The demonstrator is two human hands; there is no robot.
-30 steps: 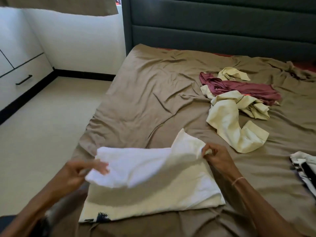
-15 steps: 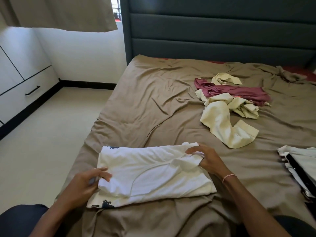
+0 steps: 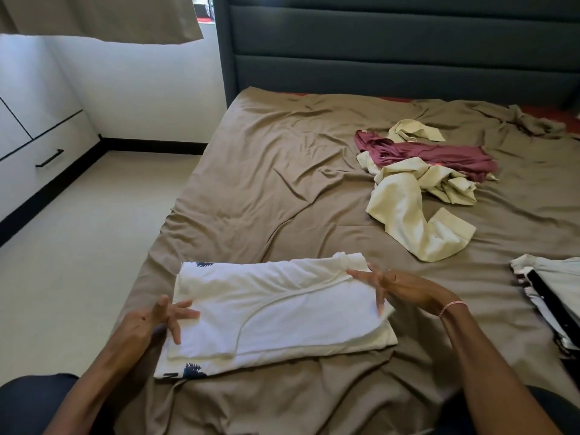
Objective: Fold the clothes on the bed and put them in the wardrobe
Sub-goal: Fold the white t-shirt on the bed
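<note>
Presses flat a white cotton T-shirt with dark palm prints, folded into a rectangle at the near edge of the brown-sheeted bed. Rests the left hand on its left end and the right hand on its right end, fingers straight and spread, gripping nothing, probably to smooth the top layer and stop the fold springing open. Leaves a crumpled pale-yellow garment and a maroon top heaped further up, unfolded. Has a black-and-white striped garment apart at the right. Needs a carry afterwards to what looks like the white wardrobe with a black handle on the left.
</note>
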